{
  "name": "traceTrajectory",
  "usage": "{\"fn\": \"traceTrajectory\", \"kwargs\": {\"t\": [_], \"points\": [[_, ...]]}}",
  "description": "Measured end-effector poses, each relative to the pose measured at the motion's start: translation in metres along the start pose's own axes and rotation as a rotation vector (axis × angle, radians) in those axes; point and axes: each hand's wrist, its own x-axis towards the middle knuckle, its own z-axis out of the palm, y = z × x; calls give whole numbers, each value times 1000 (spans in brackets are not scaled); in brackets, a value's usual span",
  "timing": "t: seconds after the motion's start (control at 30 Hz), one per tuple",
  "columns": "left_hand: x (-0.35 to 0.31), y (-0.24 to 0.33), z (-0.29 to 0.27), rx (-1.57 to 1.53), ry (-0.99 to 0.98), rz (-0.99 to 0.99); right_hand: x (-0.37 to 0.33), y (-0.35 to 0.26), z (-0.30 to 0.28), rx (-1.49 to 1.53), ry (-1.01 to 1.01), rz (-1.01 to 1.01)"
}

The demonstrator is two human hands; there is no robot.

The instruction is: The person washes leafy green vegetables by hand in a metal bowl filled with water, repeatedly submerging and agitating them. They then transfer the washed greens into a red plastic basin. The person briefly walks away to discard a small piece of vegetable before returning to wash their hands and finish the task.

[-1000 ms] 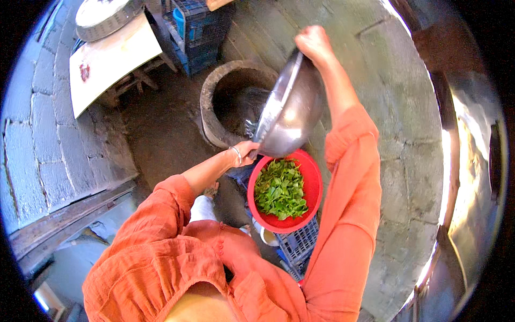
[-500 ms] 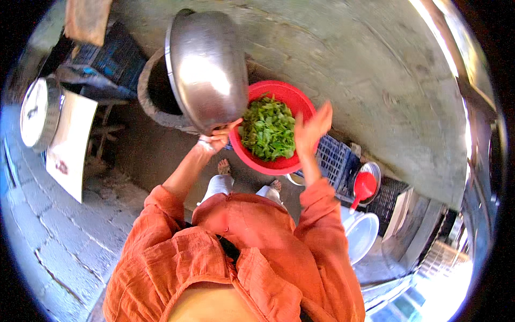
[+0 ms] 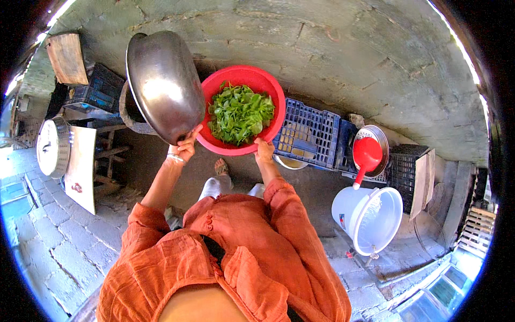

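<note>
My left hand (image 3: 185,147) grips the rim of a large metal basin (image 3: 169,80), which is tilted on its side with its rounded underside toward me and its inside hidden. My right hand (image 3: 264,150) is closed on the near right rim of a red plastic basin (image 3: 277,102). Chopped green leaves (image 3: 240,114) lie heaped inside the red basin. The two basins are side by side, the metal one on the left, overlapping the red one's left edge in view.
At right, a blue crate (image 3: 316,134) stands along the wall, then a red ladle (image 3: 367,155) over a metal bowl (image 3: 380,140). A white bucket (image 3: 347,206) sits nearer. A round stone-like vessel (image 3: 130,115) shows behind the metal basin; a lidded pot (image 3: 51,148) is far left.
My right hand has come down from above the leaves and taken hold of the red basin's rim. My left hand still holds the metal basin. The view has shifted.
</note>
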Motion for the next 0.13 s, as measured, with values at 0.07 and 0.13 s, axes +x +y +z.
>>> {"fn": "traceTrajectory", "kwargs": {"t": [0.07,0.13], "points": [[-7,-18,-4,49,-9,35,-3,-22,-13,52,0,46],[-18,-35,-8,92,81,161,-19,-52,-31,111,-207,-21]]}}
